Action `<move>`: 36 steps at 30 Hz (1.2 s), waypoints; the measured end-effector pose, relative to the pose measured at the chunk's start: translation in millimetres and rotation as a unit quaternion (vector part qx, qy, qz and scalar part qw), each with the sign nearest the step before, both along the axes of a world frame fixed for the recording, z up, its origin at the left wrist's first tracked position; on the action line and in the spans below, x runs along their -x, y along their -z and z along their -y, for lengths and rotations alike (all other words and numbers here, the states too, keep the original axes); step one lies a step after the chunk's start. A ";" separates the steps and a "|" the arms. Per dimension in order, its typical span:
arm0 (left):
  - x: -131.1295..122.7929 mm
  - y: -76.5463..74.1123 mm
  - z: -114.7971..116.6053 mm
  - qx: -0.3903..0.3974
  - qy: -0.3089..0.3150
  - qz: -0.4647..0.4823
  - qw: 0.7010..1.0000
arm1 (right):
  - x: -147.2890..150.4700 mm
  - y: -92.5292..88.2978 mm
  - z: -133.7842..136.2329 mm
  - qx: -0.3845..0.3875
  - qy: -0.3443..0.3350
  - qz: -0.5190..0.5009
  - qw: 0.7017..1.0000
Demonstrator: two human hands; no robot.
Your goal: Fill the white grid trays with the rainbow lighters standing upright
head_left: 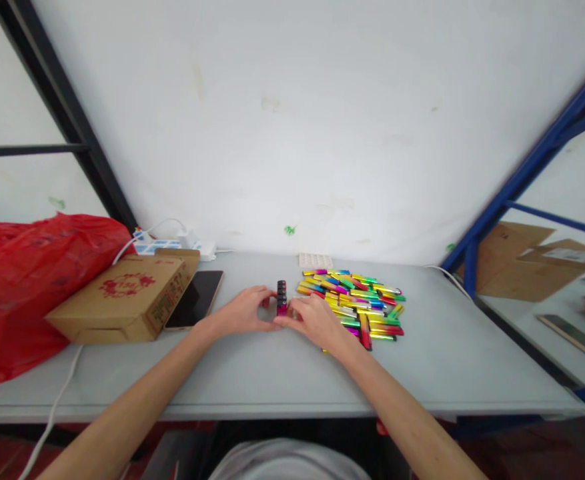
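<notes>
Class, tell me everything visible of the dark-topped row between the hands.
The row looks like black-topped lighters, upright, lined up front to back, with a shiny magenta body at the near end. It stands on the grey table between the left hand and right hand; exact finger contact is unclear. Further bodies are hidden.

Red bag (37, 293) and brown box (122, 290); beside the box, probably a tablet (199, 300).
</notes>
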State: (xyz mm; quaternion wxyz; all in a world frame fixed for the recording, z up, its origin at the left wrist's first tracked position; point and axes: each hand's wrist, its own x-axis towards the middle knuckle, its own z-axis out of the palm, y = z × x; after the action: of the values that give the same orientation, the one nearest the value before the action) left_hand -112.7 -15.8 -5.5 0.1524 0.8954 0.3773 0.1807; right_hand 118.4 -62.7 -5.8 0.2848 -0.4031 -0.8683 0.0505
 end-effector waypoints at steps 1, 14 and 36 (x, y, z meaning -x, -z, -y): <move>-0.1 -0.3 0.2 0.001 -0.008 -0.002 1.000 | -4.7 -2.8 -1.3 0.005 0.008 -0.019 1.000; -1.2 -5.8 2.8 0.012 -0.024 -0.013 1.000 | -177.6 -27.5 -81.8 0.122 0.265 0.107 0.950; -0.3 -6.3 3.0 0.018 -0.027 -0.029 0.999 | -152.7 -37.7 -62.8 0.114 0.162 -0.280 0.940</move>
State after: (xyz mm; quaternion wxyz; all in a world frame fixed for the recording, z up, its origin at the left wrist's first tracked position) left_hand -112.4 -18.8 0.8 0.1527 0.8866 0.4091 0.1522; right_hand 271.1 0.1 31.9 0.4727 -0.5374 -0.6652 0.2128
